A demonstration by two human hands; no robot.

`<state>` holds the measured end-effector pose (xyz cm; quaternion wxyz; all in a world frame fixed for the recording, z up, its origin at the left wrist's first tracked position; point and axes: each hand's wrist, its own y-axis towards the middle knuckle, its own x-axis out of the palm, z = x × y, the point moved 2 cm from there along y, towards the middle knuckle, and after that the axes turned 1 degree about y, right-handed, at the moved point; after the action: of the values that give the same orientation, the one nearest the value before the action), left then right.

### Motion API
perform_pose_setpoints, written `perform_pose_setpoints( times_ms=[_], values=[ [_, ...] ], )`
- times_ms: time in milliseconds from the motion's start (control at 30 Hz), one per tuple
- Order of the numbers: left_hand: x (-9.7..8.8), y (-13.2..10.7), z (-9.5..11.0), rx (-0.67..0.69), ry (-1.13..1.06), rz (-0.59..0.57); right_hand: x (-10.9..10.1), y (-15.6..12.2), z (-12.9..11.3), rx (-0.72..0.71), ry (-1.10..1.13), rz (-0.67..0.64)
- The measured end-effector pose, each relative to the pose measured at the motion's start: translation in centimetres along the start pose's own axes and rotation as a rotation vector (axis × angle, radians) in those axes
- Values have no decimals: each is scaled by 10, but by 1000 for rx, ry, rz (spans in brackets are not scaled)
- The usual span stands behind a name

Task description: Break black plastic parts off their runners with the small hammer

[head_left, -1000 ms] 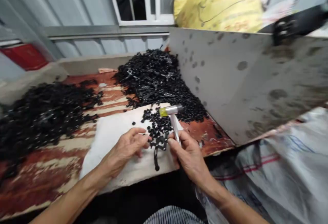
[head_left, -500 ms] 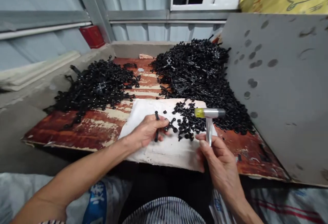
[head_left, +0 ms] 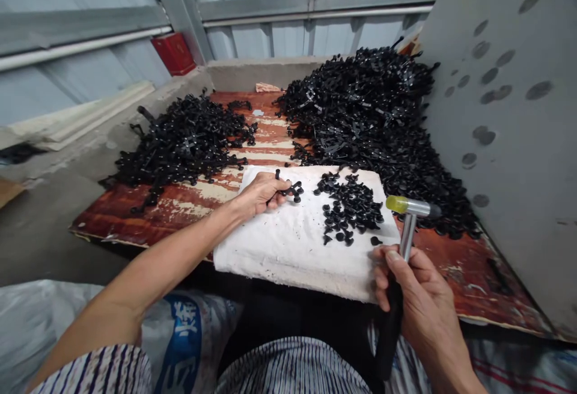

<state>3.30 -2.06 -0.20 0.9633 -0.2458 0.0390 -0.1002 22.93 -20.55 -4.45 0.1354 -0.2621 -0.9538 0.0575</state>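
Note:
My left hand [head_left: 264, 194] is closed on a few small black plastic pieces [head_left: 295, 191] with round knobbed ends, held above the white cloth pad [head_left: 279, 250]. In my right hand [head_left: 412, 280] is a small mallet [head_left: 409, 232] with a metal head, a yellow face and a black handle; its head points up, at the pad's right edge. Between the hands, many loose black disc-topped pieces [head_left: 349, 205] lie in a cluster on the pad. One such piece [head_left: 375, 241] lies apart, close to my right fingertips.
A large heap of black parts [head_left: 360, 112] rises at the back right, and a smaller heap [head_left: 180, 142] sits at the left of the worn red-brown board [head_left: 180, 220]. A grey panel [head_left: 509, 142] stands along the right. Sacks [head_left: 180, 334] lie below the board.
My left hand has drawn back from the loose pieces, still holding the black parts. My right hand with the mallet has shifted right. The camera view has tilted down somewhat.

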Motion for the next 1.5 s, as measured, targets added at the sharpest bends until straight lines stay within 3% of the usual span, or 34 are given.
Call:
perform_pose_setpoints(
  times_ms=[1300, 1500],
  values=[
    [4, 13, -3, 14, 144, 19, -3, 0, 3, 18, -39, 5],
    [5, 10, 0, 12, 70, 19, -4, 0, 2, 18, -68, -17]
  ],
)
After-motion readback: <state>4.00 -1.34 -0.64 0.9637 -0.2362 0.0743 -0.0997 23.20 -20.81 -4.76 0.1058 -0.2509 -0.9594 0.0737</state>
